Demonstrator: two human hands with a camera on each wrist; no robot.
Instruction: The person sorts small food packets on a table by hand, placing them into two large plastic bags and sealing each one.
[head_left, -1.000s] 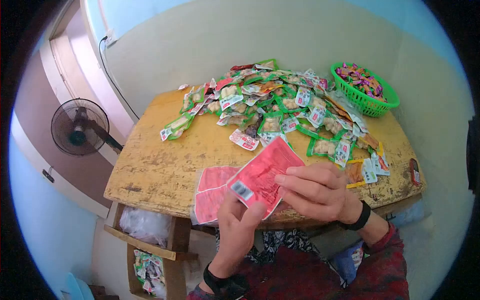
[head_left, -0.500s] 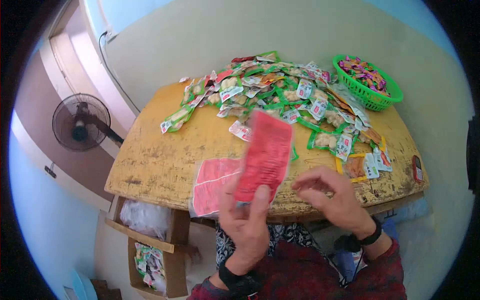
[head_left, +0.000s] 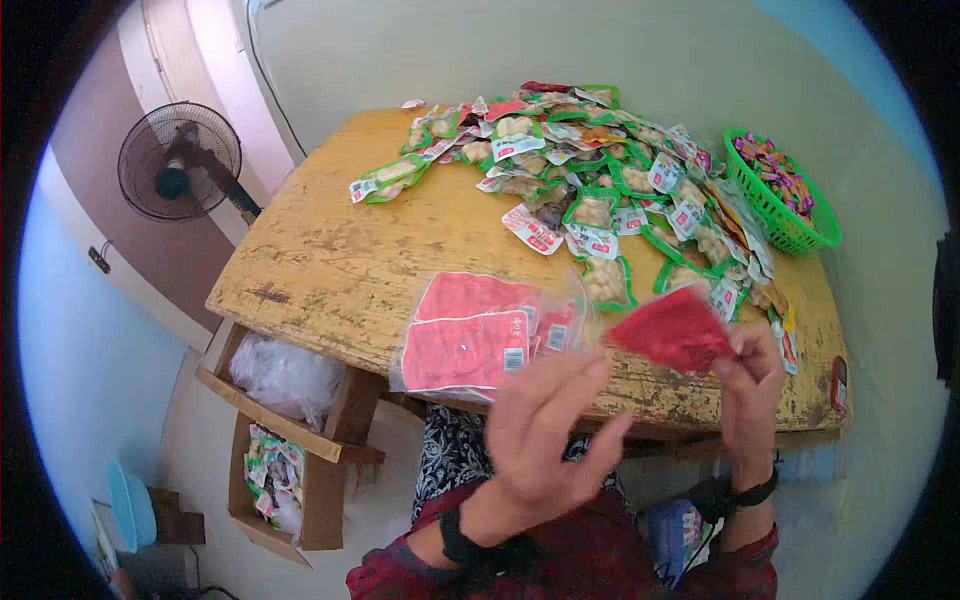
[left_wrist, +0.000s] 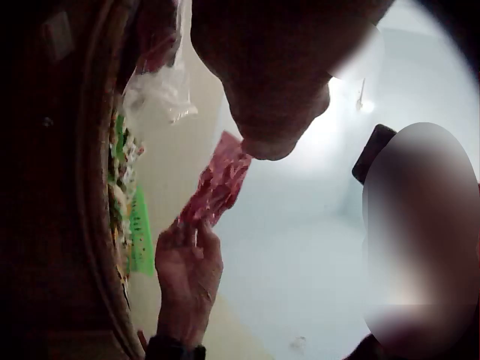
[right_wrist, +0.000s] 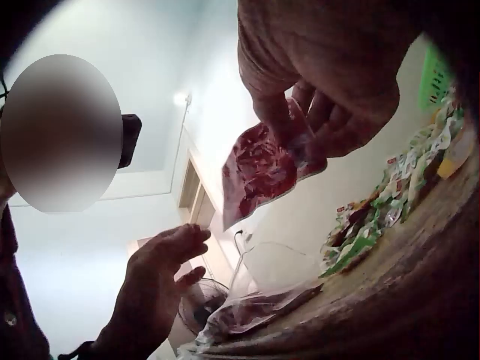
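A red packet (head_left: 672,330) is pinched at its right end by my right hand (head_left: 752,385), above the table's front right part; in the right wrist view the packet (right_wrist: 262,169) hangs from the thumb and fingers of that hand (right_wrist: 330,75). My left hand (head_left: 545,440) holds nothing, its fingers extended and apart, left of the packet. Beyond the left hand, a clear plastic bag with red packets (head_left: 470,350) lies at the table's front edge, some with barcodes facing up.
Many green-edged food packets (head_left: 590,208) lie heaped at the back of the table (head_left: 310,260). A green basket (head_left: 790,225) of wrapped pieces stands at the right, a phone (head_left: 838,383) at the right edge. Open drawers (head_left: 325,445) hang below left; a fan (head_left: 180,160) stands beyond.
The red packet has passed from my left hand to my right and moved rightward. My left hand has let go. The head view has shifted, and more of the bagged packets shows.
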